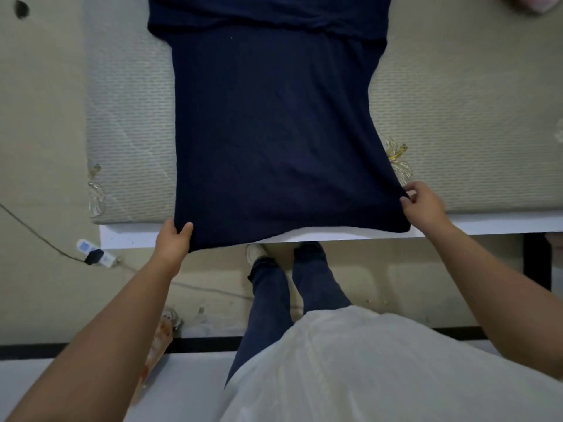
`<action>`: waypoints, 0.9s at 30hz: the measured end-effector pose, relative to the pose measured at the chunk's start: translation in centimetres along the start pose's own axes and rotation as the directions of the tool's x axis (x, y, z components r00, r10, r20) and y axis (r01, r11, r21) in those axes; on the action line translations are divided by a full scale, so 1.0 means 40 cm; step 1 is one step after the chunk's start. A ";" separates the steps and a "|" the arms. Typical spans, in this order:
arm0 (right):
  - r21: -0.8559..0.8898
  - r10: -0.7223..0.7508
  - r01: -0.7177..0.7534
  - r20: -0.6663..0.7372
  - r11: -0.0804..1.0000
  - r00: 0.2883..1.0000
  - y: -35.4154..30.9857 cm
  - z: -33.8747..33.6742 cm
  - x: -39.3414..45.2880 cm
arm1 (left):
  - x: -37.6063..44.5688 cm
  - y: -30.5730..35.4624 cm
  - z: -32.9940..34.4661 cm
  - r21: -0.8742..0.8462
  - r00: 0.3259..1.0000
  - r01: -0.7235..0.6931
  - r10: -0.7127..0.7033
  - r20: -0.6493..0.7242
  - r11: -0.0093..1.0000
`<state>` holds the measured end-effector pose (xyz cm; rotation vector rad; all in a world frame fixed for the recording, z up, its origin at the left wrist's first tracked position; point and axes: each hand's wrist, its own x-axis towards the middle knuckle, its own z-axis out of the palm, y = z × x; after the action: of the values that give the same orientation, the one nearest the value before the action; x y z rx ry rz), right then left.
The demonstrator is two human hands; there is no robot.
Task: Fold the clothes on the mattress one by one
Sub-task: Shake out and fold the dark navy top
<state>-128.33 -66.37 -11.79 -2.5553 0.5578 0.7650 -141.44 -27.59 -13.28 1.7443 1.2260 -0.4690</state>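
From the head camera, a dark navy knit shirt lies spread flat down the middle of the frame on a beige ribbed mattress printed with pale flower motifs. The shirt's far end, with its sleeves folded across, runs off the top edge of the frame, and its hem hangs just over the mattress's near edge onto the white bed frame below it.

At the lower left corner of the shirt, the left hand grips the hem, thumb on top of the cloth and fingers curled under it. At the lower right corner, the right hand pinches the hem's other corner between thumb and curled fingers, drawing the fabric slightly outward toward the right.

In the lower part of the frame are the person's white top, dark blue jeans and a pale shoe on the tan floor. At the left of the frame, a white power strip with a dark plug lies on the floor, a cable running from it toward the left edge. A pink item shows at the upper right corner, too cropped to identify.
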 end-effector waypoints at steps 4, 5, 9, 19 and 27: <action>0.301 0.040 -0.045 0.025 0.953 0.999 -0.055 -0.062 0.021 | 0.000 0.059 -0.015 -0.380 0.995 0.024 -0.057 -0.076 0.925; 0.381 0.059 -0.074 0.049 0.922 0.997 -0.078 -0.079 0.035 | 0.006 0.087 -0.021 -0.456 0.996 0.014 -0.053 -0.074 0.890; 0.680 0.148 -0.161 0.079 0.715 0.986 -0.194 -0.119 0.113 | 0.056 0.216 -0.048 -0.790 0.997 -0.026 -0.040 -0.063 0.613; -0.292 -0.292 0.277 -0.011 0.915 0.956 -0.241 0.010 0.124 | 0.108 0.204 0.012 0.361 0.928 -0.321 0.367 -0.064 0.876; -0.723 -0.482 0.426 0.146 0.543 0.864 -0.329 0.061 0.171 | 0.227 0.321 0.014 0.745 0.736 -0.550 0.641 0.218 0.378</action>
<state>-117.77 -55.94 -14.10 -3.2426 -0.5623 0.8052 -126.10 -24.26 -14.23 2.8407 0.2959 -0.4874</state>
